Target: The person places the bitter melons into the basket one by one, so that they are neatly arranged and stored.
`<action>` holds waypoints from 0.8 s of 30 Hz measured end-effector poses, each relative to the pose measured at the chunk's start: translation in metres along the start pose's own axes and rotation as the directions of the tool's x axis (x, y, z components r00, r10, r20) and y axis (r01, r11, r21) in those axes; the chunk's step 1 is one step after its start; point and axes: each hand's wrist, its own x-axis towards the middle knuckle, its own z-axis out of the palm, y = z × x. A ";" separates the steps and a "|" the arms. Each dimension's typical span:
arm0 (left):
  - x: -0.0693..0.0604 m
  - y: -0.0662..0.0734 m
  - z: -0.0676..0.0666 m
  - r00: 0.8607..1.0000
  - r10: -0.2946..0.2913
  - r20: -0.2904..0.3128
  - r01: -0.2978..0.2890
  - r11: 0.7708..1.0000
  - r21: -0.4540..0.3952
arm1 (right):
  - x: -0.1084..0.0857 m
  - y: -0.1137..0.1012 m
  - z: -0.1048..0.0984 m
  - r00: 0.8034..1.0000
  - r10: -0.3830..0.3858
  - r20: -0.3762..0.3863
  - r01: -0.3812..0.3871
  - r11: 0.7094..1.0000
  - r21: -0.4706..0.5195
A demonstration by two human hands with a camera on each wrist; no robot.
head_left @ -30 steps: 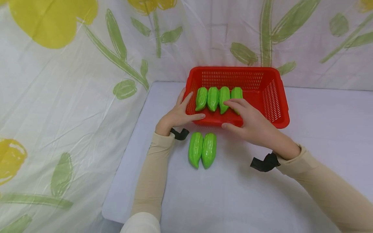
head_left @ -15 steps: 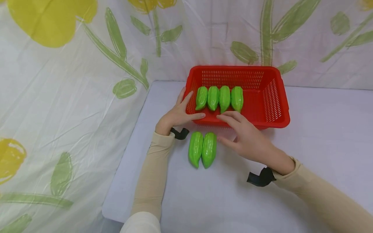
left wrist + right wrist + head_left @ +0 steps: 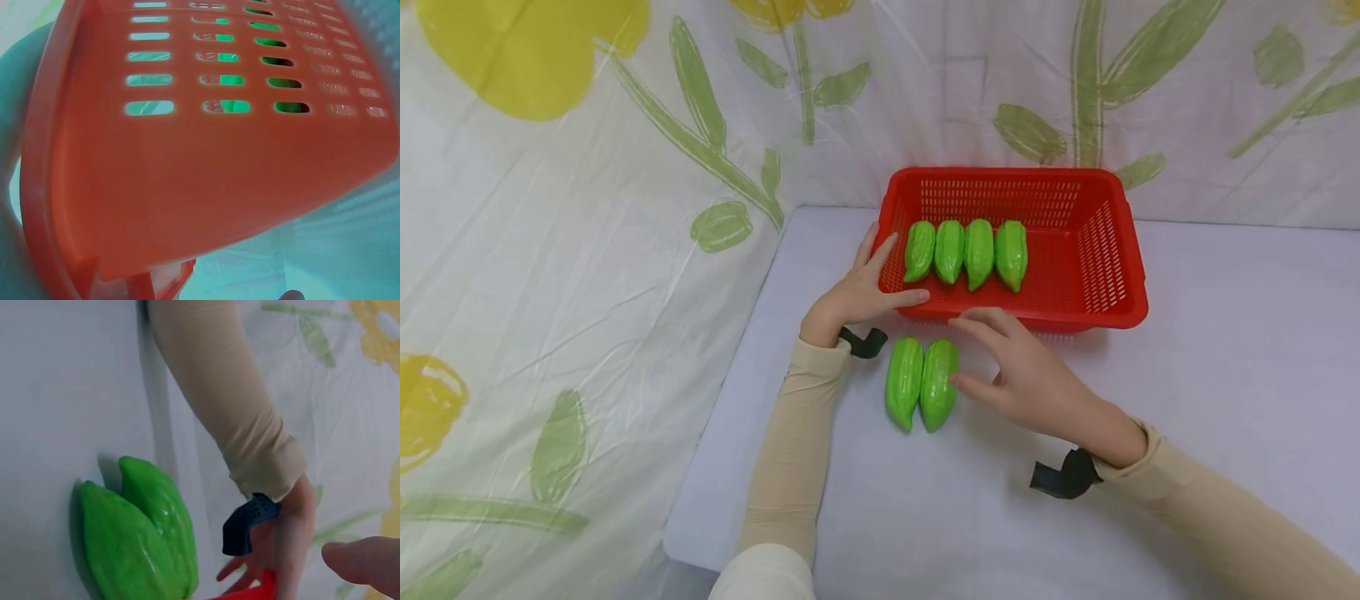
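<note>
A red slotted basket (image 3: 1052, 304) holds several green ridged vegetable-like pieces (image 3: 950, 252) side by side in its left part. My left hand (image 3: 857, 293) rests on the basket's left front corner, fingers spread over the rim. In front of the basket lie two more green pieces, a left one (image 3: 904, 383) and a right one (image 3: 937, 385), side by side. My right hand (image 3: 1037, 379) is at the right one, thumb and fingers apart and relaxed; whether it touches is unclear. In the right wrist view the two pieces (image 3: 125, 550) lie near the thumb (image 3: 365, 561).
A white table (image 3: 880, 517) carries everything. Behind it and to its left hangs a pale sheet (image 3: 625, 317) with yellow flowers and green leaves. Black bands with small dark mounts (image 3: 1063, 477) are on both wrists.
My right hand has left the basket's inside, uncovering the rightmost piece there, and moved down and left to the two pieces in front. My left hand has stayed on the corner.
</note>
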 end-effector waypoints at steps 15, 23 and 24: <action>0.000 0.000 0.000 1.000 -0.001 0.001 0.001 1.000 0.004 | 0.004 0.015 0.038 1.000 0.015 0.010 -0.015 1.000 0.014; -0.001 0.001 -0.001 1.000 -0.009 0.004 0.009 1.000 0.008 | 0.007 0.019 0.053 0.998 0.053 0.021 -0.054 0.998 0.042; -0.001 0.001 -0.001 1.000 -0.011 0.005 0.011 1.000 0.011 | 0.008 0.019 0.054 0.998 0.056 0.022 -0.057 0.997 0.044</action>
